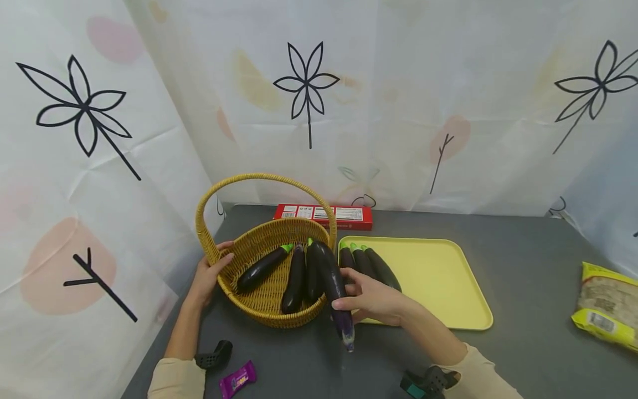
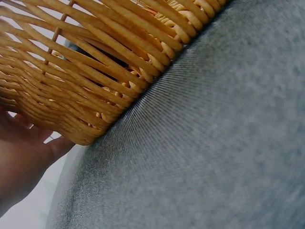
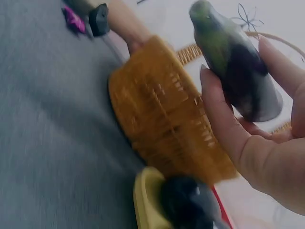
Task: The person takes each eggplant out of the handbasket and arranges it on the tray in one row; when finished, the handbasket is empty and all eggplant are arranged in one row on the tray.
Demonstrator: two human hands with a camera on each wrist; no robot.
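A yellow wicker basket (image 1: 271,233) with a tall arched handle stands on the grey table. My left hand (image 1: 206,280) holds its left rim near the foot of the handle, thumb over the edge. Three dark eggplants with green or dark stems lie inside, among them one eggplant (image 1: 264,270) on the left. In my right hand (image 1: 376,299), a large eggplant (image 1: 331,271) is gripped between thumb and fingers over the basket's right rim, its stem end pointing inward. More eggplants (image 1: 384,269) lie on the left part of the yellow tray (image 1: 443,282), partly behind the right hand.
Behind the basket lies a red box (image 1: 354,219). A small purple packet (image 1: 238,379) is near the front edge, close to the left forearm. At the far right sits a yellow bag (image 1: 605,299). White patterned cloth (image 1: 399,111) hangs behind the table.
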